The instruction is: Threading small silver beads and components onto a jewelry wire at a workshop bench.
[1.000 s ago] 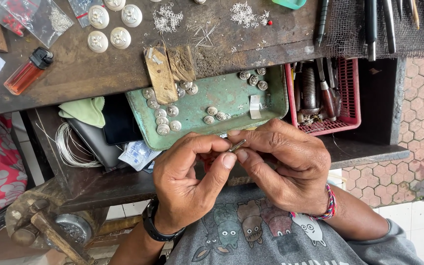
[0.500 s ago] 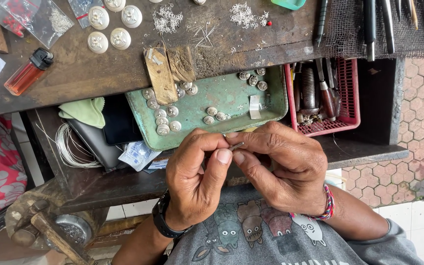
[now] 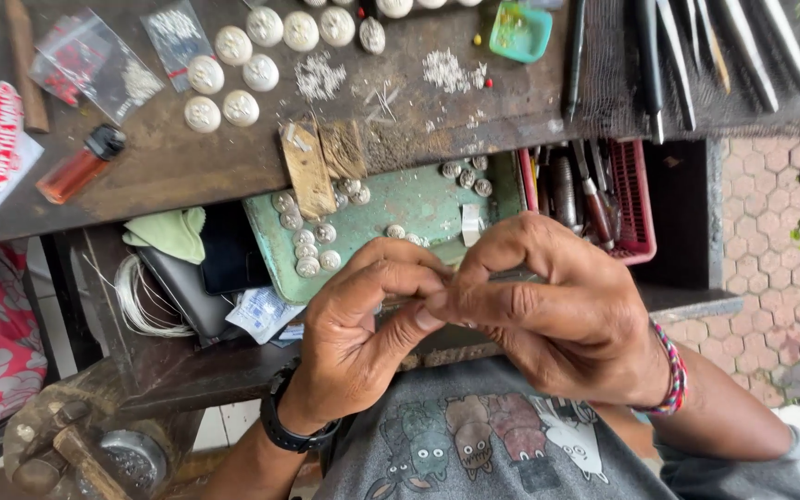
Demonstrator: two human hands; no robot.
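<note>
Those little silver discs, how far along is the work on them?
Looks done: a group of round white discs on the bench top. In hand: the left hand and right hand pinch something too small to identify. Seemingly left: smaller silver pieces waiting in the green tray.

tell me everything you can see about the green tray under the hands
The green tray is a shallow, rectangular dish with a raised rim, looking like worn painted metal with scuffs and pale patches. It sits flat in a recess below the dark workbench top, beside a red basket. Small round silver pieces lie scattered in it, mostly along its left side and upper right. The left hand and right hand cover its near edge.
</note>
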